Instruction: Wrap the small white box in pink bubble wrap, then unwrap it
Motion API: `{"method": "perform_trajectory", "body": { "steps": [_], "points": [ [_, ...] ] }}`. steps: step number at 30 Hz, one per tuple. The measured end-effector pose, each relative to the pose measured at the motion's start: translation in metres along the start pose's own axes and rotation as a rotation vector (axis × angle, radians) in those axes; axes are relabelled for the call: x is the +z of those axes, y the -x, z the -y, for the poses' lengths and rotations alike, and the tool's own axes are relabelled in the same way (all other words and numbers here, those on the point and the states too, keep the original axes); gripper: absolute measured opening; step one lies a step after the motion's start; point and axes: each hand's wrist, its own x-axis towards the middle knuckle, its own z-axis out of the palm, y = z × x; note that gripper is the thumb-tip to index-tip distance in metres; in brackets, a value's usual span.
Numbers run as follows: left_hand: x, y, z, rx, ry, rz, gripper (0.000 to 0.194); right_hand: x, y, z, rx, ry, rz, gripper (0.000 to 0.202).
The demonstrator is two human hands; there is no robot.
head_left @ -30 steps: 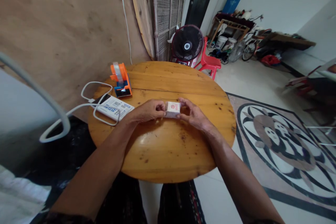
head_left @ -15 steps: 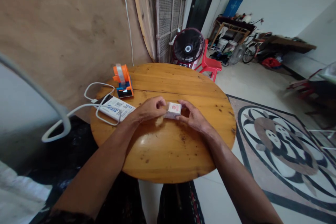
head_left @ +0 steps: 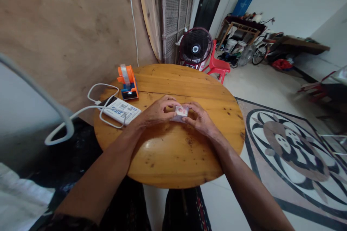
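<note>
A small white box (head_left: 181,111) with a red mark on top, seemingly in clear film, sits near the middle of the round wooden table (head_left: 173,158). My left hand (head_left: 162,110) grips its left side, the thumb in front and the fingers behind. From the right, my right hand (head_left: 199,117) holds it the same way, thumb at the front edge. The underside of the box is hidden.
An orange and blue tape dispenser (head_left: 129,81) stands at the table's back left. Before it lies a white power bank (head_left: 121,110) with a looping white cable (head_left: 81,109). Behind the table are a fan (head_left: 195,46) and a red chair (head_left: 219,65).
My left hand has opened out from its curl and taken hold of the box's left side. My right hand stays on the box. The view has shifted slightly.
</note>
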Motion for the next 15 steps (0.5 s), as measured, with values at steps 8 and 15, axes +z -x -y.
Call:
{"method": "perform_trajectory", "body": {
  "steps": [8,15],
  "points": [
    [0.0015,0.0003,-0.0024,-0.023,-0.038,0.03,0.038,0.0016,0.0007,-0.0062,-0.039,0.007,-0.01,0.038],
    [0.0037,-0.0007,-0.0032,-0.038,-0.059,0.014,0.036,0.0028,0.0021,-0.004,0.023,0.043,0.006,0.043]
  ]
}}
